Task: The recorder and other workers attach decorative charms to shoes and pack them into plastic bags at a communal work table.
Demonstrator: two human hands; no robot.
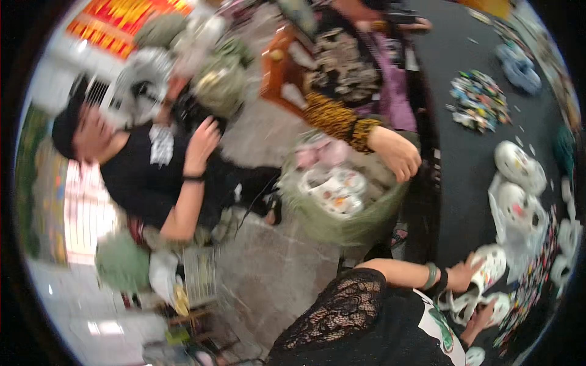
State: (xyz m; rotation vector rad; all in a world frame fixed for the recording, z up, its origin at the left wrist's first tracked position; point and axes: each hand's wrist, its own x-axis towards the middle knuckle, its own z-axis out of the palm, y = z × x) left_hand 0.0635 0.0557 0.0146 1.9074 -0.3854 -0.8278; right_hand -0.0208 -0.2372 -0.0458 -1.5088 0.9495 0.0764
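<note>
At the lower right, both my hands are over the dark table [452, 201]. My left hand [461, 277], below a green bangle and a black band, grips a white clog [490, 266] dotted with coloured charms. Just below it my right hand [484, 315] is closed on another white clog [500, 308]. The fingers of both hands are partly hidden and slightly blurred. Beyond them, white decorated clogs [520, 166] lie with a clear plastic bag [519, 250]. Many tiny coloured charms [537, 287] are strewn beside the clogs.
A co-worker's hand [397, 152] in a striped sleeve is over a green sack [348, 226] of white and pink clogs. Another person [165, 165] in black is at the left, near stuffed sacks [220, 85]. A wooden chair [284, 73] and a charm pile [479, 100] are farther up.
</note>
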